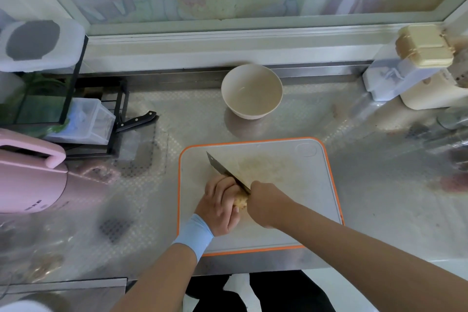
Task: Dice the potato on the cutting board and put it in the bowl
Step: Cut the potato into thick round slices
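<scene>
Looking down from the head view, your left hand [219,206] curls over the potato [240,201], holding it on the orange-rimmed cutting board [304,185] toward its left side. Your right hand [263,205] grips the handle of the dark-bladed knife [225,171], whose blade rests against the potato beside your left fingers. The white bowl [252,91] stands on the steel counter [367,197] beyond the board, apart from it.

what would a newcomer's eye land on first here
On the orange-edged cutting board near the front, the left grip holds a potato while the right grip sets a dark knife on it. Beyond the board stands an empty pale bowl; a pink appliance sits at far left.
</scene>
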Available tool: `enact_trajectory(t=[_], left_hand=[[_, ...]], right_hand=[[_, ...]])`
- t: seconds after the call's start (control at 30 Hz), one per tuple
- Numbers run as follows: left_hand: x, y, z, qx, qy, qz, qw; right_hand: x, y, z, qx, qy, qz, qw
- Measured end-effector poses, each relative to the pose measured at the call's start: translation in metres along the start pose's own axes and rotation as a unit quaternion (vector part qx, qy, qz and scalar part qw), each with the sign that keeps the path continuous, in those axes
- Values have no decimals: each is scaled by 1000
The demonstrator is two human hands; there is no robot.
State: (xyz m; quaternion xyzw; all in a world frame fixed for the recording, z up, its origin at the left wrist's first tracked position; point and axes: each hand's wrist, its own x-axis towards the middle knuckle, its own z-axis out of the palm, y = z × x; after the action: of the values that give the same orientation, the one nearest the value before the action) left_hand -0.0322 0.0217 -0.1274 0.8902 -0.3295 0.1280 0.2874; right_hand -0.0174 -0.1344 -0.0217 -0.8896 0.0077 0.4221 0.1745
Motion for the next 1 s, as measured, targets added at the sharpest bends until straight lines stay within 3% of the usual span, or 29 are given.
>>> enact_trajectory(t=[0.17, 0.5, 1.0], left_hand=[[-1, -1, 0, 4, 2, 12, 1000], [-2, 0, -2, 0, 21, 29, 999], [-6, -9, -1, -14, 8, 49, 999]], right_hand=[[-9, 0, -7, 42, -53, 33, 997], [-8, -6, -5, -151, -127, 37, 980], [13, 12, 46, -54, -7, 60, 997]])
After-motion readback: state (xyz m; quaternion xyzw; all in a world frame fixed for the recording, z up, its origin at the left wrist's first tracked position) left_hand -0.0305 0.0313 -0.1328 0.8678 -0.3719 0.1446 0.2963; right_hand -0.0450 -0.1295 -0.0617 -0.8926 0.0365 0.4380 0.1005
